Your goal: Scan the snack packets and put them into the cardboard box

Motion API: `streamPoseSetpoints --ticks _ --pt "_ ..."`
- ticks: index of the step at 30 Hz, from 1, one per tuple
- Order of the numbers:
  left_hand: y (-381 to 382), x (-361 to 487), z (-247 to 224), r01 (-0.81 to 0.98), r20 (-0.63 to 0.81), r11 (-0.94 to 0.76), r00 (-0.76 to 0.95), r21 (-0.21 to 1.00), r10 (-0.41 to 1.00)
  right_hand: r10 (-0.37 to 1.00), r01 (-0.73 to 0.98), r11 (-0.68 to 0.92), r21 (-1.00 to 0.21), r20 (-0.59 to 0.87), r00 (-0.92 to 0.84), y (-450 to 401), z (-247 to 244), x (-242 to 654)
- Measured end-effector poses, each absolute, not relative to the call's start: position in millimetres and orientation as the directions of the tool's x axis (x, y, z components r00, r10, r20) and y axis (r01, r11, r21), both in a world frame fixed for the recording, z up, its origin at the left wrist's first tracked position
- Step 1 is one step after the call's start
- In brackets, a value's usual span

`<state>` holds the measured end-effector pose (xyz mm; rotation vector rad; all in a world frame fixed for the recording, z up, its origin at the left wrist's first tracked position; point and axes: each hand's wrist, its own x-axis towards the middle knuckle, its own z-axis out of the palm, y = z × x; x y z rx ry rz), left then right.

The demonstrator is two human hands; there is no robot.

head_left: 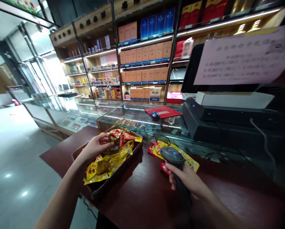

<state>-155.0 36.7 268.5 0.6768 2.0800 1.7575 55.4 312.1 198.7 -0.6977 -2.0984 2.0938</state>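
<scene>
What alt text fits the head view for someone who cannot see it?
At a shop counter, the right hand grips a black barcode scanner while the left hand holds a packet over a wooden tray of yellow-and-red packets.

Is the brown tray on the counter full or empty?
Full: yellow and red snack packets are heaped inside the brown tray, hiding its floor, and the left hand is at the top of the pile.

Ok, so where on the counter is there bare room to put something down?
The widest bare patch of the dark wood counter lies between the wooden tray and the right hand holding the barcode scanner. More bare wood runs right of the loose yellow packets. It's crowded inside the tray, where the left hand sits above the snack packets.
</scene>
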Motion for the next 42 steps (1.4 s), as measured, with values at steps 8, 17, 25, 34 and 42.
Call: streamPoseSetpoints --ticks 8,17,25,34,42 --pt "6.4 -172.1 259.4 0.285 0.13 0.283 -0.878 0.916 0.461 0.387 0.261 -0.053 -0.964 -0.261 -0.884 307.9 183.0 48.6" --pt "90.2 -148.2 261.3 0.508 0.291 0.275 -0.773 0.816 0.564 0.426 0.268 -0.063 -0.961 -0.268 -0.864 318.4 200.4 54.1" --pt "218.3 -120.7 204.9 0.489 0.18 0.173 -0.592 0.855 0.785 0.454 0.127 -0.15 -0.981 -0.182 -0.872 350.1 214.8 64.0" --pt "300.5 -112.9 149.0 0.479 0.126 0.156 -0.505 0.864 0.854 0.565 0.103 -0.226 -0.969 -0.216 -0.796 384.1 221.1 74.0" --pt "311.2 -72.8 144.0 0.839 0.223 0.145 -0.299 0.524 0.928 0.575 0.133 -0.262 -0.956 -0.266 -0.774 393.8 216.3 72.9"
